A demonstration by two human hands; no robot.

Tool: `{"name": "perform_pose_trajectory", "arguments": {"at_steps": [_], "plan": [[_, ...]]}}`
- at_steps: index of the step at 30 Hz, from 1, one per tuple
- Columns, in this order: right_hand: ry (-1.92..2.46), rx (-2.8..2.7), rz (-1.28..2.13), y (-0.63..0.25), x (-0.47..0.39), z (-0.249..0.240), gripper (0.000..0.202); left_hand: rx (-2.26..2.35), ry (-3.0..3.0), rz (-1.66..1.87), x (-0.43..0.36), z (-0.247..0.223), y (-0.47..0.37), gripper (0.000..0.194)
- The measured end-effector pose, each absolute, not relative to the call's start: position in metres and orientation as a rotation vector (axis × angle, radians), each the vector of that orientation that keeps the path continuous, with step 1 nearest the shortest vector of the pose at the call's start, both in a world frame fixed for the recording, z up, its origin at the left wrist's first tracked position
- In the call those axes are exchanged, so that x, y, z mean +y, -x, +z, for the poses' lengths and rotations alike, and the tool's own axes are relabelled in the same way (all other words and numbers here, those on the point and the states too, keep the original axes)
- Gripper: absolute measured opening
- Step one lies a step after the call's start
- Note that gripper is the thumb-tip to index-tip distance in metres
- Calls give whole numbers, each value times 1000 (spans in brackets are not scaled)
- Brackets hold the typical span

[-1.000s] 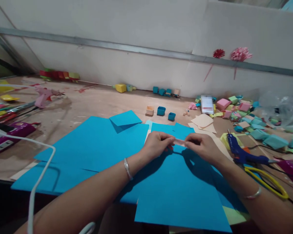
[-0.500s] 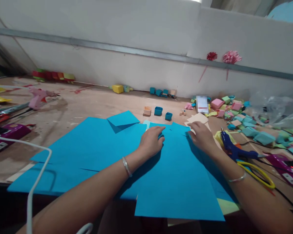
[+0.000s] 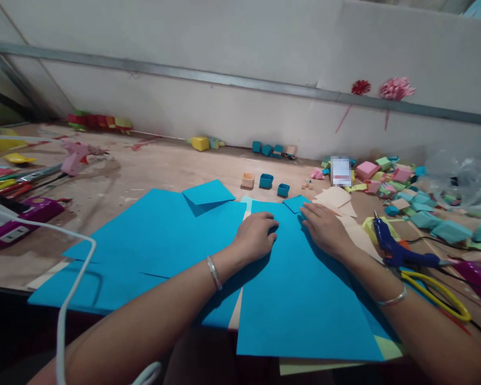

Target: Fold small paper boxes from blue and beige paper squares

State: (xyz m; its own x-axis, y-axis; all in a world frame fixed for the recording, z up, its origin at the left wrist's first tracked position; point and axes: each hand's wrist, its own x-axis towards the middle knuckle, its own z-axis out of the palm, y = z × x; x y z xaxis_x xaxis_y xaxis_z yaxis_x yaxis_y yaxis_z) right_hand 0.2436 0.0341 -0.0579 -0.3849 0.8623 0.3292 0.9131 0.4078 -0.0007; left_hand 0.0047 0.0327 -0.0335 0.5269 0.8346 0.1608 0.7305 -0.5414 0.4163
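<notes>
My left hand [image 3: 255, 238] rests on a large blue paper sheet [image 3: 304, 310], its fingers loosely bent and a gap showing between thumb and fingers. Nothing is visible in it. Fingers stretched out, my right hand [image 3: 324, 227] lies on the upper right part of the same sheet, with the fingertips at a small blue paper piece [image 3: 295, 203]. More blue paper [image 3: 156, 235] spreads out to the left, with a folded blue piece [image 3: 208, 192] on its top edge.
Small open paper boxes [image 3: 266, 181] stand behind the sheets. To the right are cream paper pieces [image 3: 336, 198], a blue glue gun [image 3: 396, 246], yellow-handled scissors [image 3: 436, 294] and heaped paper cubes [image 3: 420, 198]. At left lie a pink glue gun [image 3: 74, 156], a purple power strip [image 3: 28, 219] and a white cable [image 3: 70, 299].
My right hand has come down and flattened onto the paper. The left hand has drawn slightly nearer, its fingers more bent. The large sheet's left edge now shows a gap beside the neighbouring paper.
</notes>
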Motion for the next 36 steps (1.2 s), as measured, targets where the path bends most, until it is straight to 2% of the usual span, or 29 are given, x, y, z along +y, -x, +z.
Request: {"name": "perform_pose_trajectory", "arguments": {"at_steps": [5,12,15,18,21,24,27,33,36], "plan": [[1439,-2517,-191,-232,31,-59,42,1314,-2453,528,38,-32,-4,31],[1450,-2482,-158,-219,-2,-34,36,1515,-2262,657,64,-23,6,46],[1032,-2716,-41,-191,-55,-18,39,1574,-2188,638,70,-25,10,37],[706,-2910,90,-174,-95,-15,59,1550,-2204,613,71,-29,11,34],[894,-2893,31,-182,-102,-23,57,1443,-2291,578,68,-32,9,39],[1109,-2804,-86,-202,-98,-33,53,1299,-2485,513,65,-33,8,61],[1141,-2644,-146,-211,-110,-39,46,1125,-2669,392,61,-32,8,79],[1011,-2429,-230,-187,-158,-50,30,1057,-2683,249,57,-30,9,84],[1065,-2340,-314,-180,-166,-51,30,1065,-2668,245,58,-32,9,85]]}}
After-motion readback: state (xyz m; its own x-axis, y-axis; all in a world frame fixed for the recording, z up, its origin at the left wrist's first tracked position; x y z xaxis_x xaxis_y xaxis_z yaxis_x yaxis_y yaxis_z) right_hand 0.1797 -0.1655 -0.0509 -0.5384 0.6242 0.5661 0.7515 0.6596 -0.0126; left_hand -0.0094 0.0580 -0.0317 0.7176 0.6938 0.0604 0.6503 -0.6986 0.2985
